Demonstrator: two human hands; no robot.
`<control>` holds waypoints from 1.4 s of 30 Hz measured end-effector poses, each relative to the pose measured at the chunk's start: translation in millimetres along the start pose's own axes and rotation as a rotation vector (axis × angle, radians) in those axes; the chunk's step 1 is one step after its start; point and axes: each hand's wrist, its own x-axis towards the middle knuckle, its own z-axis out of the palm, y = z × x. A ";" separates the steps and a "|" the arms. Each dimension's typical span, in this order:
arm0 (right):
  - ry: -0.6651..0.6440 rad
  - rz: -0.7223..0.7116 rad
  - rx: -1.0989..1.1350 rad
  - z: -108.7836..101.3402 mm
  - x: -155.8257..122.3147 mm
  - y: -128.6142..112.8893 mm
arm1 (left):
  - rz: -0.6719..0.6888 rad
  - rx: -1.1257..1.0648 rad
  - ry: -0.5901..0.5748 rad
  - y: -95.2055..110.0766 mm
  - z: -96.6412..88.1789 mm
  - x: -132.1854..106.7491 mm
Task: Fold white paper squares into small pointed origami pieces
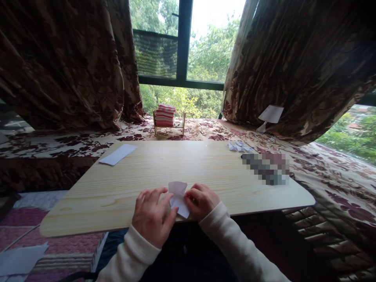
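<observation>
A small white piece of paper [178, 196] lies at the table's near edge between my hands, its upper end flared and creased. My left hand [152, 213] is at its left side, thumb and forefinger apart, with their tips at the paper's edge. On the other side, my right hand [202, 200] has its fingers curled, thumb and forefinger pinched at the paper's right edge. The paper's lower left part is partly hidden by my left thumb.
A stack of white paper [118, 154] lies at the table's [117, 196] far left. Several folded paper pieces [239, 146] sit at the far right, near a blurred-out object [266, 168]. Beyond stand a small rack [184, 124] with striped cloths [165, 115] and a white lamp [270, 114].
</observation>
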 end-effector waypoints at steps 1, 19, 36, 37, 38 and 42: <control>0.001 -0.008 0.003 -0.3 -0.4 -0.5 | -0.048 0.035 0.026 -4.6 0.5 1.5; 0.049 -0.090 -0.061 2.3 -2.4 1.8 | -0.034 0.016 -0.027 4.0 19.7 11.5; 0.000 -0.202 -0.152 -1.6 -1.1 -1.9 | 0.080 -0.076 -0.095 -0.8 9.5 5.8; -0.002 -0.208 -0.152 -1.6 -1.0 -2.0 | 0.080 -0.087 -0.091 -2.4 8.2 4.9; 0.000 -0.214 -0.151 -1.8 -1.0 -2.2 | 0.079 -0.089 -0.087 -3.6 7.2 4.2; 0.004 -0.243 -0.148 -3.0 -0.3 -4.0 | 0.066 -0.072 -0.066 -3.7 7.8 3.6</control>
